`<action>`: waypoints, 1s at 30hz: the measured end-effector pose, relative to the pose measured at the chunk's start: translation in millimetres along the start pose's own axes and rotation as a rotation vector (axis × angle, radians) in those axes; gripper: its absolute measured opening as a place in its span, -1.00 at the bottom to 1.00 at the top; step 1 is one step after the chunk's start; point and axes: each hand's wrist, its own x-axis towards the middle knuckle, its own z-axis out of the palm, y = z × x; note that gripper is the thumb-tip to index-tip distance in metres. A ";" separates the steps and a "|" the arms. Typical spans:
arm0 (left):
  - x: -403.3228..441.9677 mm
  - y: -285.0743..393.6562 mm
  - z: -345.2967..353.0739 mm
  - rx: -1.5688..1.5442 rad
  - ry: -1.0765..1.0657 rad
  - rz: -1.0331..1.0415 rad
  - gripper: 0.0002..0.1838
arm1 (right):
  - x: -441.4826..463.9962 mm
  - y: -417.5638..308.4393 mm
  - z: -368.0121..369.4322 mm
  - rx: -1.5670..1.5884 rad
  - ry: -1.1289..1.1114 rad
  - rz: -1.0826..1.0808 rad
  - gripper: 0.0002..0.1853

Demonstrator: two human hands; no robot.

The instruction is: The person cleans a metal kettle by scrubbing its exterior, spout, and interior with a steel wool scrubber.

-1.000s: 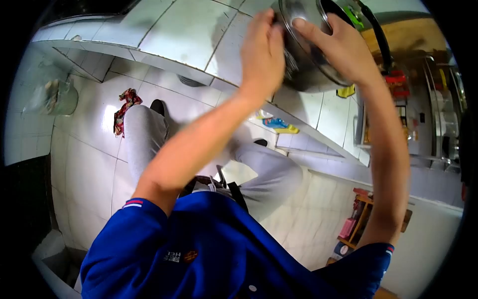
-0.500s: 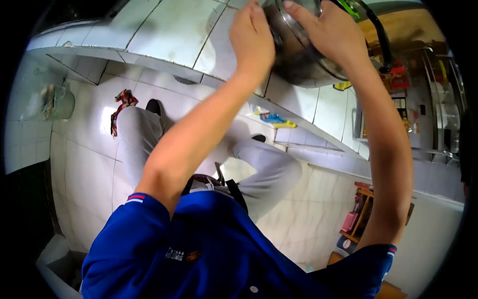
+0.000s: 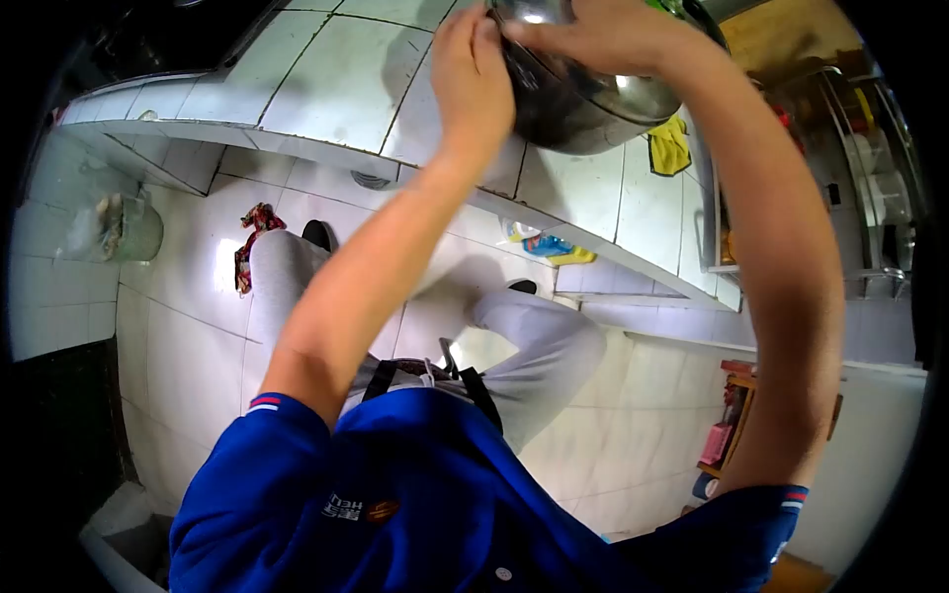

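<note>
A shiny metal pot (image 3: 583,117) is at the top of the view, tipped on its side above the white tiled counter (image 3: 341,74). My left hand (image 3: 474,84) is closed at the pot's left edge, with its fingertips close to the upper border of the picture. Across the top of the pot reaches my right hand (image 3: 613,35), its thumb stretched left to the rim near my left fingers. The other right fingers are mostly hidden behind the pot or cut off. Beside the pot lies a yellow cloth (image 3: 669,148) with a dark edge.
A dark stove top (image 3: 148,40) is at the upper left. A wire rack (image 3: 875,178) with jars stands at right, near a wooden surface (image 3: 791,35). Below the counter are a blue-and-yellow packet (image 3: 549,246), a patterned cloth (image 3: 255,242) and a bin (image 3: 138,229).
The pot and both hands have moved left and slightly up, and the pot has turned. More of the yellow cloth shows. My right forearm has swung over the pot's top.
</note>
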 end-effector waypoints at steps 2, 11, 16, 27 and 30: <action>24.4 -24.6 -9.2 0.092 -0.026 0.009 -0.60 | 3.4 38.4 4.2 -0.014 -0.052 -0.192 -0.10; -30.7 13.9 -6.2 0.063 0.089 0.059 -0.60 | -5.7 25.0 4.8 0.344 -0.187 -0.144 -0.33; 14.9 -8.4 -38.8 -0.015 -0.021 -0.107 -0.57 | -8.5 37.0 8.2 0.327 -0.018 -0.608 -0.43; -23.9 5.3 -16.4 -0.004 0.106 -0.128 -0.53 | -5.6 30.1 22.9 0.470 -0.111 -0.154 -0.34; -27.1 19.8 -14.4 -0.025 0.067 -0.142 -0.53 | -2.5 33.0 31.1 0.511 -0.023 -0.187 -0.35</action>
